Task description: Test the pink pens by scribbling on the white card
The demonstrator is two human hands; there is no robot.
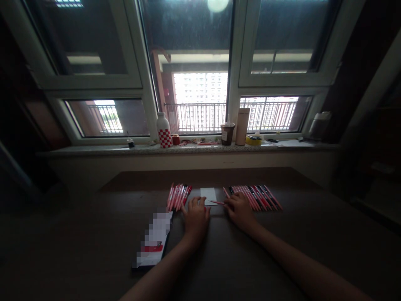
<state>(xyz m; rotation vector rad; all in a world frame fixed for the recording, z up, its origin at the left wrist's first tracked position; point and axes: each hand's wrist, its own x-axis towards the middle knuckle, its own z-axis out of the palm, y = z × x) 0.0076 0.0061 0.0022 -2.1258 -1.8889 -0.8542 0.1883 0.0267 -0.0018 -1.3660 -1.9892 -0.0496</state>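
A thin pink pencil (217,202) is pinched in my right hand (240,210), its tip pointing left over a small white paper (208,195). My left hand (196,219) rests at the near left edge of that paper, fingers spread. By its thumb shows a small patch of red, too small to make out. Left of this hand lies a row of pink pencils and red and black pens (179,196). Beyond my right hand is another row of pink pencils and red and black pens (258,197), side by side and slanted.
A dark-edged tray or box (150,265) with white paper and a red item lies left of my left forearm. On the window sill (140,151) behind the brown table (219,267) stand a checked bottle (164,133), a lidded cup (227,133) and a tan flask (242,126).
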